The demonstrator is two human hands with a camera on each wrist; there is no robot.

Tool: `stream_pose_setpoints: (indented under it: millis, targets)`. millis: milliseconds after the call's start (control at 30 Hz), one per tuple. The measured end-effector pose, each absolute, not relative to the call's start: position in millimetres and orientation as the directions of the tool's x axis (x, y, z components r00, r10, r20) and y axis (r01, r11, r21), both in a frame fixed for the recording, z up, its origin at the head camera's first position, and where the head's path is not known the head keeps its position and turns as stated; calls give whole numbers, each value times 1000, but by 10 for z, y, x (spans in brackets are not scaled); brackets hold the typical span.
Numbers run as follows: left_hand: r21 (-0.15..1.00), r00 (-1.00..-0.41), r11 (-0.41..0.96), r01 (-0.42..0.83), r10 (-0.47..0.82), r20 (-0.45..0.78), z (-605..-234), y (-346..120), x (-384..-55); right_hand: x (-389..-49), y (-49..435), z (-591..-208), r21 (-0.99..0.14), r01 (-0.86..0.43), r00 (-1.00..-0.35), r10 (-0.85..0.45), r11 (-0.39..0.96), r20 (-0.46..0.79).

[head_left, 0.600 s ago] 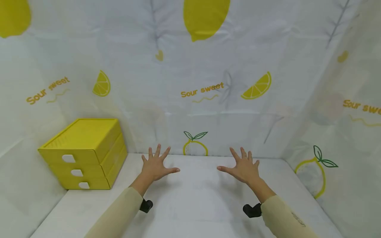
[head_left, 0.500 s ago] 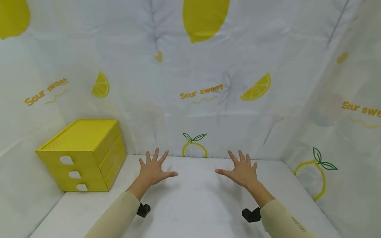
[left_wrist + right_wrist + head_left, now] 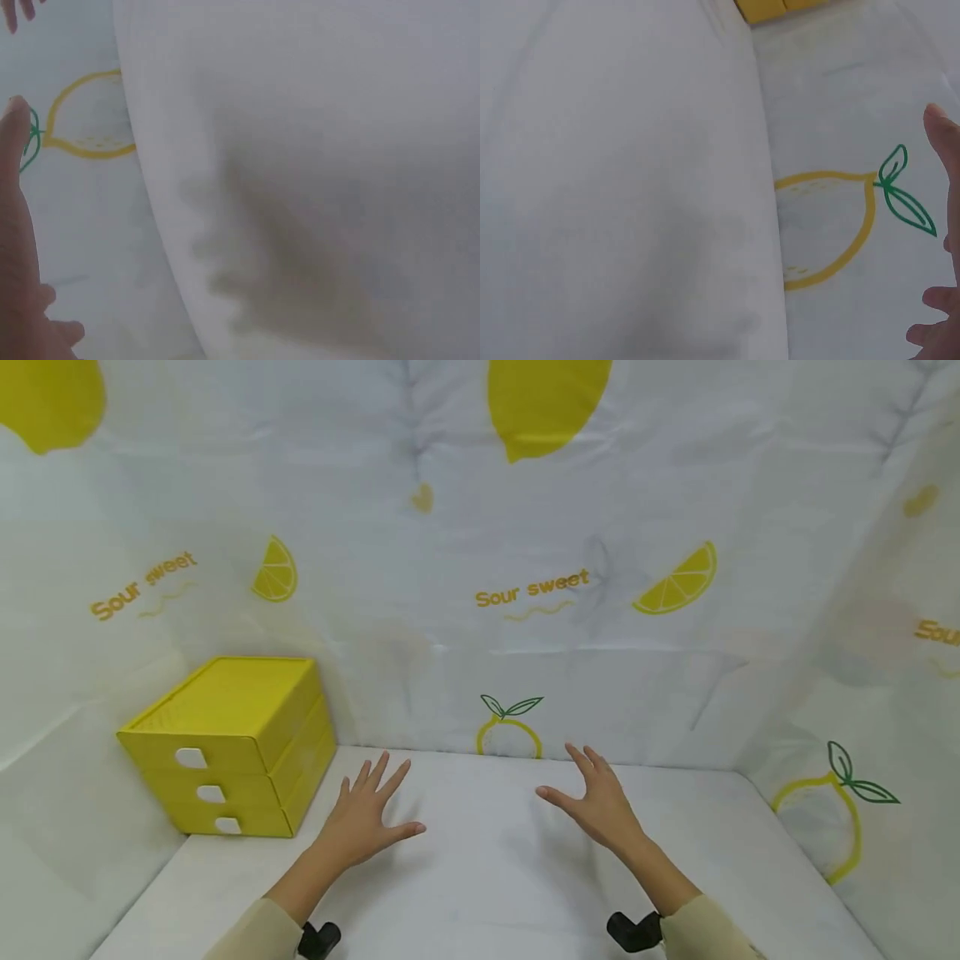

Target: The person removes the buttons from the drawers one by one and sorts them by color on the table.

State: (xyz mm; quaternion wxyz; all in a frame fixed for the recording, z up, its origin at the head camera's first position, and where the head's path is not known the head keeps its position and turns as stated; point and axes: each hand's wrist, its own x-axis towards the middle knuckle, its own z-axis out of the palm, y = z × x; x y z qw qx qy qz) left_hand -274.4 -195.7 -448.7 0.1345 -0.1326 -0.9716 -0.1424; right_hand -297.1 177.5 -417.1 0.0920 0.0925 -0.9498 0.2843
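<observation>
My left hand [image 3: 362, 818] hovers over the white table [image 3: 480, 877] with its fingers straight and spread, thumb pointing right. Across from it, my right hand [image 3: 600, 806] is held over the table too, fingers extended and thumb pointing left. Both are bare and hold nothing. Nearest to the left hand stands a yellow drawer box [image 3: 232, 735] with white tabs on its stacked drawers, all pushed in. The left wrist view shows part of the left hand [image 3: 19, 247] and its shadow on the white surface. At the right wrist view's edge, the right hand [image 3: 946, 225] is partly cut off.
A white sheet [image 3: 450, 668] printed with lemons and "Sour sweet" lettering hangs behind the table and along both sides. The drawer box fills the back left corner of the table. Black wrist mounts [image 3: 633, 932] sit under both forearms.
My left hand has drawn back, down and to the left. The right hand has turned and its fingers have come closer together. The head view has shifted slightly, and the drawer box has stayed put.
</observation>
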Motion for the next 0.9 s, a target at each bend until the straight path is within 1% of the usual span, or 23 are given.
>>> stream_pose_setpoints:
  millis: [100, 167, 233, 333, 433, 533, 633, 700, 767, 800, 900]
  targets:
    - [215, -901, 912, 348, 263, 345, -4471, -2202, -2602, -2955, 1603, -4163, -614, -278, -957, -159, 739, 243]
    - [207, -882, 908, 366, 267, 389, -4444, -2361, -2520, -2947, 1471, -4164, -633, -314, -947, -185, 708, 263]
    - [207, -864, 909, 361, 242, 442, -4406, -2508, -2431, -2939, 1325, -4168, -646, -348, -937, -219, 680, 273]
    - [237, -815, 912, 336, 155, 558, -4347, -2698, -2263, -2931, 1087, -4191, -661, -390, -921, -266, 641, 284]
    - [288, -746, 911, 294, 30, 665, -4284, -2838, -2083, -2917, 831, -4214, -682, -409, -911, -314, 606, 268]
    - [355, -691, 902, 247, -93, 717, -4197, -2962, -1942, -2900, 584, -4202, -694, -429, -894, -379, 579, 237]
    - [423, -656, 877, 229, -182, 732, -4106, -3137, -1900, -2913, 330, -4144, -695, -464, -865, -448, 549, 224]
    - [480, -650, 851, 213, -243, 720, -4057, -3281, -1919, -2928, 165, -4094, -697, -486, -847, -483, 528, 224]
    - [560, -671, 811, 170, -321, 668, -4012, -3434, -1951, -2950, 0, -4040, -695, -504, -831, -507, 513, 228]
    - [596, -687, 790, 144, -353, 635, -3991, -3512, -1961, -2957, -82, -4009, -696, -511, -823, -521, 504, 227]
    - [683, -764, 729, 44, -416, 492, -3947, -3725, -1967, -2980, -324, -3930, -702, -526, -804, -549, 479, 228]
